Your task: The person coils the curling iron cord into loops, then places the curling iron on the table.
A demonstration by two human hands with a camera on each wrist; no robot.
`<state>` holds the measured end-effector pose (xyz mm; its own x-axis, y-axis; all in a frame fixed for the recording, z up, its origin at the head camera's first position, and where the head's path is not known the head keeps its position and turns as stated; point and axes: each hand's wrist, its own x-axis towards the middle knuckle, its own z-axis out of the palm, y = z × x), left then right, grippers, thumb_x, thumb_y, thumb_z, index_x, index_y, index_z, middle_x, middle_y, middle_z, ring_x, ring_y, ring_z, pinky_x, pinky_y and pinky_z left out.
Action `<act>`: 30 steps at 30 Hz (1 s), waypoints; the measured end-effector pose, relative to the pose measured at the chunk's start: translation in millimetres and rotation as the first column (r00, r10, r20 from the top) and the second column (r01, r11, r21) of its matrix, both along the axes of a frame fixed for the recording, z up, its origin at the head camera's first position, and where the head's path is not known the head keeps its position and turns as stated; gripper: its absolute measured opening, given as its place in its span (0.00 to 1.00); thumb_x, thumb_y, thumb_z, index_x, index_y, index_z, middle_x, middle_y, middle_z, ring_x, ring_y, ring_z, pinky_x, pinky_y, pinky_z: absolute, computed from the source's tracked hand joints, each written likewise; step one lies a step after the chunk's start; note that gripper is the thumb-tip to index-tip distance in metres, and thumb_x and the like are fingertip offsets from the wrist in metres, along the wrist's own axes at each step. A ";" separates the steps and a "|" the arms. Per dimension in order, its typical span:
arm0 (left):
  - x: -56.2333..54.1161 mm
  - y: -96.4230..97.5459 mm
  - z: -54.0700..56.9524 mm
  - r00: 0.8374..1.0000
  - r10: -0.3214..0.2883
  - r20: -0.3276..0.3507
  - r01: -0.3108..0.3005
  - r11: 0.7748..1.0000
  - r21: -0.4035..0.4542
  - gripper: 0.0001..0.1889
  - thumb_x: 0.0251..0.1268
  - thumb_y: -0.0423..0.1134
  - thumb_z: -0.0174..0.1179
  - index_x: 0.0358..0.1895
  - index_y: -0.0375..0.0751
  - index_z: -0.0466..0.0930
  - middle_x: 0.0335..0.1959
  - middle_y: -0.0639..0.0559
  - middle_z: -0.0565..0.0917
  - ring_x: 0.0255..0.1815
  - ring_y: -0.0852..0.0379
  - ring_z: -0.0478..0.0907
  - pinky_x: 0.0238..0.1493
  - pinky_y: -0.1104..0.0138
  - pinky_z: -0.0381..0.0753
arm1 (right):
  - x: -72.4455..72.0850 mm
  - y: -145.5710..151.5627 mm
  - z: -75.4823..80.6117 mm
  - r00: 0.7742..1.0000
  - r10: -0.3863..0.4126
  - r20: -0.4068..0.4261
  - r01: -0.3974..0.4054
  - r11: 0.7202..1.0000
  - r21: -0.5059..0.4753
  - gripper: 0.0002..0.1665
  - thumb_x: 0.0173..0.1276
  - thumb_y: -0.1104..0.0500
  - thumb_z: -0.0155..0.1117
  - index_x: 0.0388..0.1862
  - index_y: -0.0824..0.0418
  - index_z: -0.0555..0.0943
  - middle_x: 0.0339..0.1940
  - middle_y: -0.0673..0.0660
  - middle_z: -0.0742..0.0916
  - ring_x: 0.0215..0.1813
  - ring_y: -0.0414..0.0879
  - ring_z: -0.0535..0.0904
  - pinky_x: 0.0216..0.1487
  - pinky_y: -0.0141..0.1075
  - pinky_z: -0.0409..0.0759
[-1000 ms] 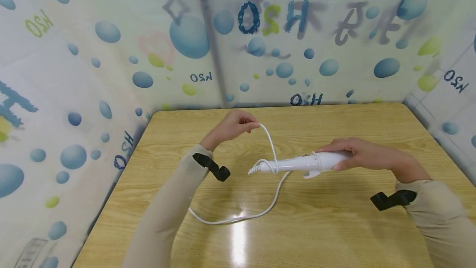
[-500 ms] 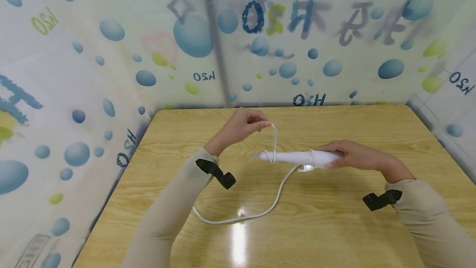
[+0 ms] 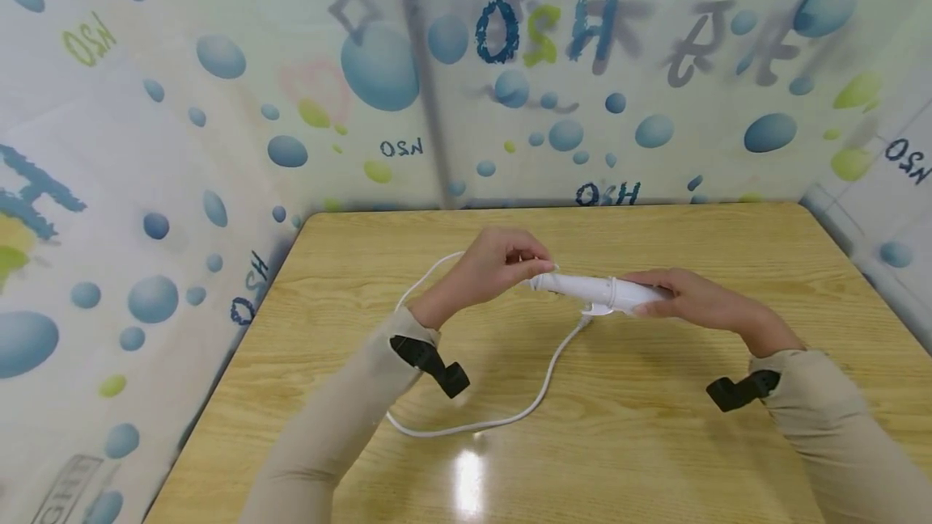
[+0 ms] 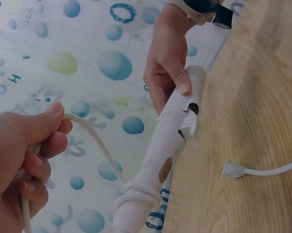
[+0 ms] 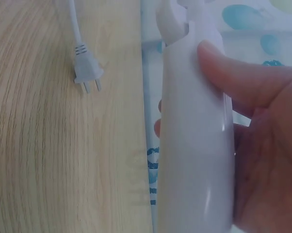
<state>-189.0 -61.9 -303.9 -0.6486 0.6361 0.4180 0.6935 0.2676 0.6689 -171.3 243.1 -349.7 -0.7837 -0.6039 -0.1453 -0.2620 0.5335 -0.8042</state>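
My right hand grips the wide end of a white curling iron, held over the table with its narrow end pointing left. In the right wrist view, the thumb lies along the smooth white body and fingertips show on the far side. My left hand pinches the iron's white cord between thumb and finger beside the narrow end. More cord passes under its curled fingers. In the left wrist view, the cord loops around the narrow part of the handle, and a small lever sticks out from the side.
Under the iron, a two-pin plug lies on the wooden table. Its cord curves left across the tabletop. Bubble-patterned sheets stand behind and at both sides of the table. Each sleeve carries a black wrist camera.
My left hand has moved right and lower with the cord, ending at the narrow end of the iron. The iron has risen slightly in the view, and its narrow end now tips up.
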 end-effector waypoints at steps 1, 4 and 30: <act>1.5 0.6 -0.6 1.000 -0.004 -0.017 0.004 1.000 -0.002 0.04 0.59 0.33 0.62 0.33 0.37 0.84 0.23 0.55 0.79 0.16 0.64 0.62 0.18 0.72 0.61 | -0.1 -0.5 0.0 1.000 -0.007 -0.014 0.007 1.000 0.001 0.31 0.68 0.59 0.57 0.65 0.73 0.63 0.53 0.66 0.74 0.44 0.52 0.70 0.39 0.39 0.72; 5.3 0.7 -4.3 1.000 0.012 -0.025 -0.012 1.000 0.005 0.03 0.58 0.33 0.63 0.32 0.37 0.84 0.21 0.56 0.78 0.15 0.65 0.61 0.17 0.73 0.60 | 0.0 -0.8 0.9 0.997 -0.044 -0.057 0.044 0.999 0.011 0.30 0.68 0.59 0.56 0.65 0.72 0.63 0.53 0.67 0.74 0.45 0.53 0.70 0.40 0.42 0.71; 6.9 -15.0 -57.8 0.937 -0.025 0.349 -0.083 0.953 0.291 0.06 0.66 0.29 0.52 0.40 0.30 0.77 0.24 0.43 0.76 0.18 0.58 0.68 0.20 0.70 0.67 | 4.7 5.8 18.9 0.975 -0.156 -0.157 0.132 0.979 -0.153 0.29 0.71 0.63 0.51 0.67 0.72 0.60 0.61 0.70 0.69 0.47 0.33 0.70 0.40 0.28 0.74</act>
